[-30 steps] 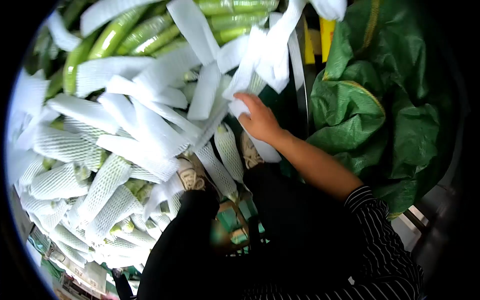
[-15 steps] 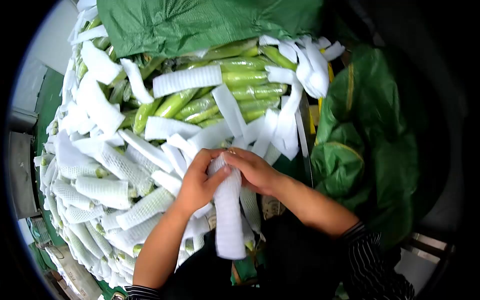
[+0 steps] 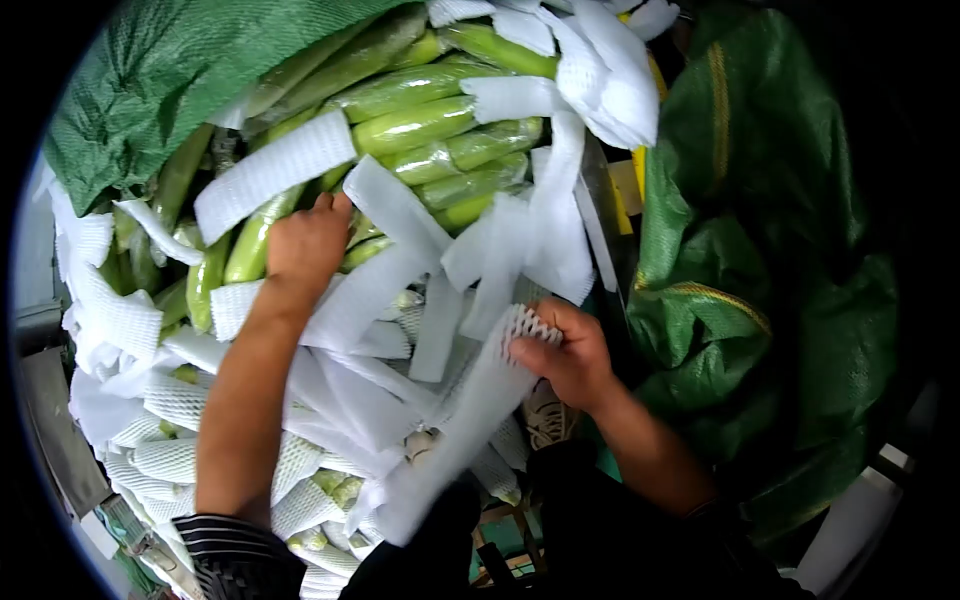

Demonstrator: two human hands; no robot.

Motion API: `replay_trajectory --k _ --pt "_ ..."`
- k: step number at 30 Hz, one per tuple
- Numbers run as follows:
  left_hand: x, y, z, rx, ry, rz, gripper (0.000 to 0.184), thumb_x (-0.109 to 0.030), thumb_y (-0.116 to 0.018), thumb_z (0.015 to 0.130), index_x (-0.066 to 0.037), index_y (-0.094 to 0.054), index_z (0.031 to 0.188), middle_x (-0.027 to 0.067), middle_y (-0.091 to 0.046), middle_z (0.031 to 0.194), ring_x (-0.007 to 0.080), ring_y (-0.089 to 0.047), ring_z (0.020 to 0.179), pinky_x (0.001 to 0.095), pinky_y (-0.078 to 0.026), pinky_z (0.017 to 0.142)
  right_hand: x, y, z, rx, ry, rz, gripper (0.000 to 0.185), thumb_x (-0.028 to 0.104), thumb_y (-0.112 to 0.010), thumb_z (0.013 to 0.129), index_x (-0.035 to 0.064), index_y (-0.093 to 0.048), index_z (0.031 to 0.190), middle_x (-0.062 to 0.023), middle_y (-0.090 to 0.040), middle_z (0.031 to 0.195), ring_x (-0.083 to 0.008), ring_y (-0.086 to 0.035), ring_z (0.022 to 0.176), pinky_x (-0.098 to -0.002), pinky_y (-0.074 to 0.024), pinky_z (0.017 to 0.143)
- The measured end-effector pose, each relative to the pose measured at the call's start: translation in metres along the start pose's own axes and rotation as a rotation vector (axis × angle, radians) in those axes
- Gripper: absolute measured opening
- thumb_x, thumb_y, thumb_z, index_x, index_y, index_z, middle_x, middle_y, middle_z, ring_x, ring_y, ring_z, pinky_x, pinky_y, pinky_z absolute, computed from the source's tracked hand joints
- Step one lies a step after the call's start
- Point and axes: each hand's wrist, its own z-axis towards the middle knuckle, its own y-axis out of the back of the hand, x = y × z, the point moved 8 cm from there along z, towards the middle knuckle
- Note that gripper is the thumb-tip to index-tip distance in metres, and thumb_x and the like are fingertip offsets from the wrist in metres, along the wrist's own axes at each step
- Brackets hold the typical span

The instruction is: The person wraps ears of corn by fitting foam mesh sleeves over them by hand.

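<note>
My right hand (image 3: 572,356) grips the top end of a white foam net sleeve (image 3: 450,435), which hangs down to the left with its mesh spread a little at the fingers. My left hand (image 3: 308,242) is at the pile of long green vegetables (image 3: 415,125) wrapped in clear film. Its fingers are curled over a green vegetable, their tips partly hidden. Close to this hand lie a loose white foam sleeve (image 3: 275,175) and another foam sleeve (image 3: 398,212).
Several vegetables in foam nets (image 3: 165,458) are heaped at the lower left. A green woven sheet (image 3: 210,80) covers the back of the pile. Another green woven sack (image 3: 760,250) stands on the right. A shoe (image 3: 548,418) shows below my right hand.
My hands were together around the white foam sleeve. My left hand has let go and moved up and left to the green vegetables; my right hand keeps the sleeve, farther right.
</note>
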Motion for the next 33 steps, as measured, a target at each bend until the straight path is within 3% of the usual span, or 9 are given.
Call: replay_trajectory --k 5,12,14,18,23,27,30,32,33 --pt "-0.069 0.158 -0.101 -0.536 -0.382 -0.512 0.019 -0.020 -0.065 0.083 -0.019 -0.059 0.101 -0.0005 -0.057 0.084 0.0169 -0.059 0.058 0.0322 -0.048 0.047 -0.040 0.007 -0.036 -0.135 -0.262 0.952 0.047 -0.004 -0.063 0.088 0.0058 -0.056 0.133 -0.0169 -0.069 0.115 -0.0260 -0.069 0.102 -0.0395 -0.0583 0.087" --pt "-0.188 0.078 -0.142 -0.315 -0.460 -0.730 0.016 -0.020 -0.066 0.076 -0.028 -0.067 0.090 0.0031 -0.058 0.097 0.0231 -0.064 0.082 0.0363 -0.055 0.066 -0.045 -0.010 -0.024 0.241 -0.295 1.060 0.075 0.011 -0.069 0.094 0.0093 -0.024 0.154 -0.0190 -0.058 0.133 -0.0306 -0.067 0.108 -0.0403 -0.0610 0.085" --pt "-0.184 0.064 -0.128 -0.327 -0.276 -0.885 0.027 -0.017 -0.067 0.076 -0.026 -0.071 0.101 0.0052 -0.062 0.112 0.0260 -0.065 0.086 0.0395 -0.057 0.071 -0.074 0.002 -0.020 -0.033 -0.297 0.912 0.066 0.014 -0.069 0.094 0.0080 -0.034 0.150 -0.0186 -0.058 0.134 -0.0281 -0.066 0.112 -0.0381 -0.0589 0.091" --pt "-0.160 0.092 -0.107 -0.315 -0.255 -0.852 0.030 -0.012 -0.064 0.077 -0.023 -0.073 0.103 0.0057 -0.063 0.117 0.0272 -0.065 0.087 0.0385 -0.057 0.074 -0.062 -0.004 -0.014 0.229 -0.134 1.391 0.054 0.017 -0.061 0.099 0.0057 -0.041 0.148 -0.0150 -0.058 0.138 -0.0273 -0.060 0.124 -0.0400 -0.0529 0.104" --pt "-0.161 0.067 -0.076 -0.242 -0.235 -0.994 0.012 -0.007 -0.064 0.073 -0.010 -0.066 0.084 0.0120 -0.062 0.113 0.0326 -0.060 0.091 0.0415 -0.054 0.078 -0.037 -0.002 0.015 0.025 -0.355 0.526 0.051 0.014 -0.055 0.102 0.0057 -0.041 0.150 -0.0144 -0.059 0.137 -0.0258 -0.060 0.124 -0.0389 -0.0506 0.104" --pt "-0.133 0.045 -0.056 -0.363 -0.033 -1.218 0.026 0.001 -0.069 0.077 -0.010 -0.068 0.100 0.0178 -0.060 0.119 0.0400 -0.059 0.105 0.0466 -0.050 0.090 -0.097 -0.001 0.068 -0.024 -0.231 1.064 0.042 0.026 -0.050 0.106 0.0053 -0.048 0.143 -0.0114 -0.064 0.129 -0.0244 -0.062 0.119 -0.0404 -0.0512 0.102" --pt "-0.131 0.026 -0.057 -0.307 0.140 -2.055 0.021 -0.006 -0.066 0.091 -0.007 -0.068 0.112 0.0132 -0.060 0.126 0.0312 -0.060 0.112 0.0443 -0.050 0.094 -0.109 -0.003 0.082 -0.046 -0.167 0.958 0.039 0.029 -0.052 0.105 0.0052 -0.053 0.136 -0.0119 -0.064 0.129 -0.0248 -0.064 0.116 -0.0401 -0.0516 0.102" --pt "-0.149 -0.001 -0.059 0.078 0.434 -2.801 0.022 -0.012 -0.062 0.098 -0.004 -0.066 0.117 0.0088 -0.064 0.122 0.0256 -0.062 0.109 0.0409 -0.051 0.093 -0.110 -0.004 0.091 -0.123 -0.164 0.842 0.034 0.026 -0.054 0.104 0.0052 -0.056 0.131 -0.0113 -0.065 0.126 -0.0238 -0.065 0.112 -0.0378 -0.0527 0.098" --pt "-0.150 -0.016 -0.058 0.114 0.519 -2.773 0.024 -0.016 -0.060 0.099 -0.006 -0.065 0.120 0.0074 -0.064 0.122 0.0239 -0.061 0.111 0.0394 -0.050 0.094 -0.112 -0.002 0.093 -0.172 -0.204 0.780 0.030 0.022 -0.054 0.104 0.0053 -0.058 0.128 -0.0104 -0.066 0.122 -0.0229 -0.066 0.109 -0.0366 -0.0539 0.095"
